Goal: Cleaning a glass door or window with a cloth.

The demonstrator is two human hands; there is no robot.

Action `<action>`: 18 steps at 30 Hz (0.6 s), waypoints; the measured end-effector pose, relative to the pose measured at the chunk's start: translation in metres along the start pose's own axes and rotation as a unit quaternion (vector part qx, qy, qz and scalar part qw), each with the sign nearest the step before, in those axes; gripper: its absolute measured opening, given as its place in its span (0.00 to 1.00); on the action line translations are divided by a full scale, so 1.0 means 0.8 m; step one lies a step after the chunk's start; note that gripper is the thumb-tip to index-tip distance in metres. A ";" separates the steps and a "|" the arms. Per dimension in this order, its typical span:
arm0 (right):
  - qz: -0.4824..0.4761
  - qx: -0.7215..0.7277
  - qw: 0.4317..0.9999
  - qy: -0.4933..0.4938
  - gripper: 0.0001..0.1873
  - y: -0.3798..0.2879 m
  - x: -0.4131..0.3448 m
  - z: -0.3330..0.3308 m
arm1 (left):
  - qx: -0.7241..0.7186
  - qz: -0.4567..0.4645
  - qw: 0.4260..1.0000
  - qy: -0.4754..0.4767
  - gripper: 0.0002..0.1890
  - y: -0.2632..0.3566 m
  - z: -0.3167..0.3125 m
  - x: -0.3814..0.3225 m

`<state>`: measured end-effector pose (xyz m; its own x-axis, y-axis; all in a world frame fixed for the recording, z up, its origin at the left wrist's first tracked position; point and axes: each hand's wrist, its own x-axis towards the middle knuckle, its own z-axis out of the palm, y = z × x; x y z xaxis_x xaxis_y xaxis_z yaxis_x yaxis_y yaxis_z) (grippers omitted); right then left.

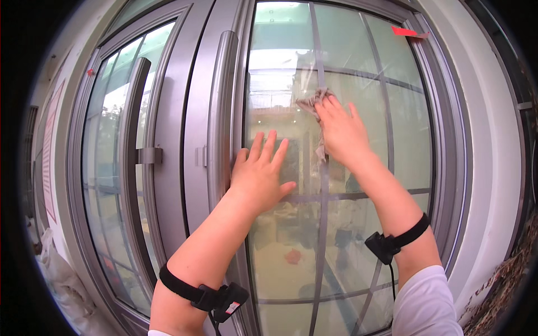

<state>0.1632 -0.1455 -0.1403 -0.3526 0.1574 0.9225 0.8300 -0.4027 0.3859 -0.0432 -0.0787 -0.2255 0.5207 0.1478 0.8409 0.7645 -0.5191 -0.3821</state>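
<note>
A crumpled grey-beige cloth (310, 102) is pressed against the glass door pane (281, 235) under the fingers of my right hand (342, 130). One end of the cloth hangs below the palm along a dark grid bar (323, 218). My left hand (258, 174) holds nothing; its fingers are spread over the left side of the same pane. That hand is just right of the tall metal pull handle (222, 113), and I cannot tell whether it touches the glass. Each forearm wears a black strap with a small device and a cable.
To the left is a second glazed metal door leaf (168, 201) with its own vertical handle (135, 168). Red tape (410, 32) sticks to the frame's upper right corner. A pale plastic bag (63, 285) stands at lower left; dry plant matter (489, 306) is at lower right.
</note>
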 end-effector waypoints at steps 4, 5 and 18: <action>0.002 0.009 0.998 0.057 0.25 0.010 0.040 0.002 | 0.011 -0.005 1.000 -0.016 0.48 0.005 -0.007 0.002; 0.004 0.001 0.998 0.055 0.25 0.016 0.054 -0.008 | 0.006 0.001 1.000 -0.012 0.48 0.008 -0.008 0.008; 0.024 0.000 1.000 0.013 0.25 0.014 0.072 -0.015 | 0.013 0.008 1.000 -0.015 0.48 0.009 -0.006 0.005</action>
<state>0.1472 -0.1515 -0.0830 -0.3234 0.1145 0.9393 0.8466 -0.4084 0.3413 -0.0376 -0.0858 -0.2230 0.5432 0.1645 0.8233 0.7657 -0.4993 -0.4055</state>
